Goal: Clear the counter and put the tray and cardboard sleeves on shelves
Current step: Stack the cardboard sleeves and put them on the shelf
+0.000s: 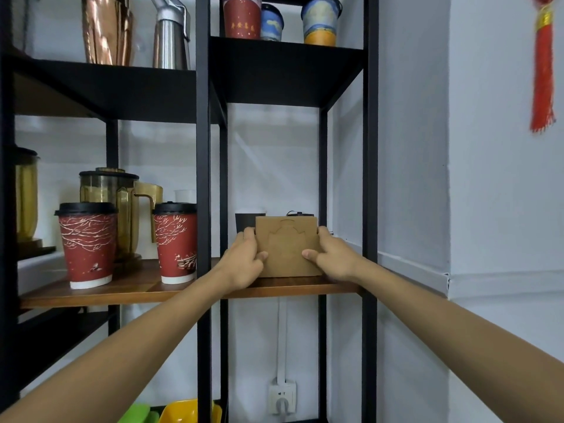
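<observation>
Both hands clamp cardboard sleeves point(287, 248) upright on shelf point(305, 289): left hand point(244, 261), right hand point(331, 254) flanking.

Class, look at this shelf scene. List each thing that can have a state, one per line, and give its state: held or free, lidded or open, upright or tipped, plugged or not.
Cardboard sleeves: upright on the wooden shelf, gripped from both sides.
Left hand: gripping the sleeves.
Right hand: gripping the sleeves.
Red cups: upright, lidded.
Pitcher: upright, lidded.
Wall plug: plugged in.

Red cups point(88, 244), amber pitcher point(122, 206)
</observation>
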